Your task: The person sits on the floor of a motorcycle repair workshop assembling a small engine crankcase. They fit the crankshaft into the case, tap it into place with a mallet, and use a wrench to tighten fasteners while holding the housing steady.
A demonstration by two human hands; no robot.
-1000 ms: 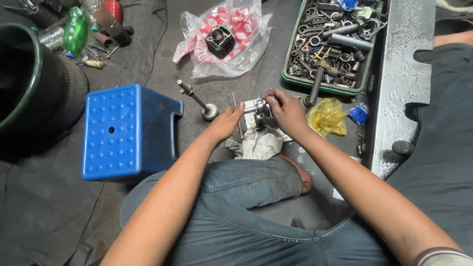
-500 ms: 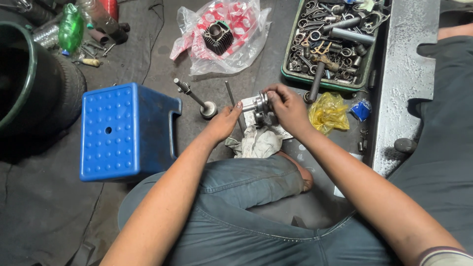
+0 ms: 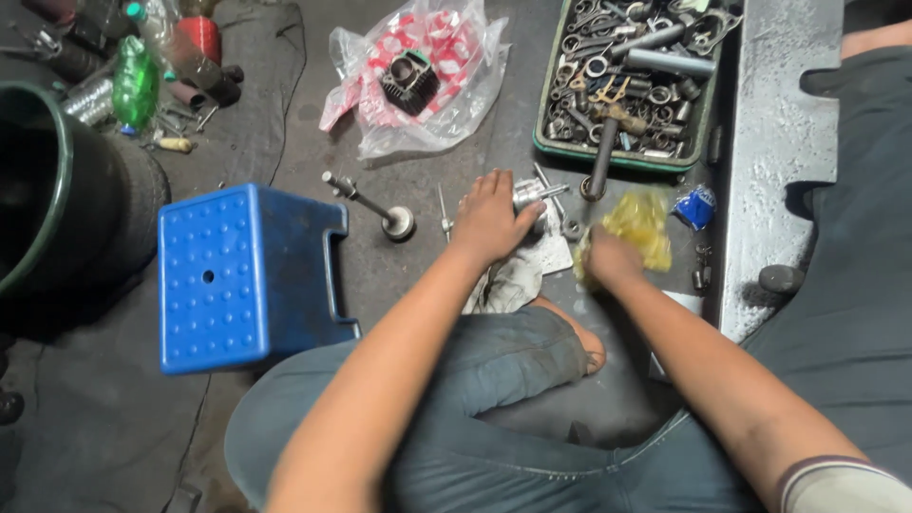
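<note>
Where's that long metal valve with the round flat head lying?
The valve lies on the dark floor, between the blue stool and the left hand.

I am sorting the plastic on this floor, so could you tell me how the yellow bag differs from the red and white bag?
The yellow bag is small, crumpled and touched by the right hand; the red and white bag is larger, spread open and untouched. A dark ribbed engine part lies on the red and white bag; the yellow bag's contents cannot be seen. Both lie on the floor.

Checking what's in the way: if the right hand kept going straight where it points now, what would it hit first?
Probably the yellow plastic bag, which the right hand already seems to touch. Beyond it lies the green tray of metal parts. The hand is blurred, so this is uncertain.
</note>
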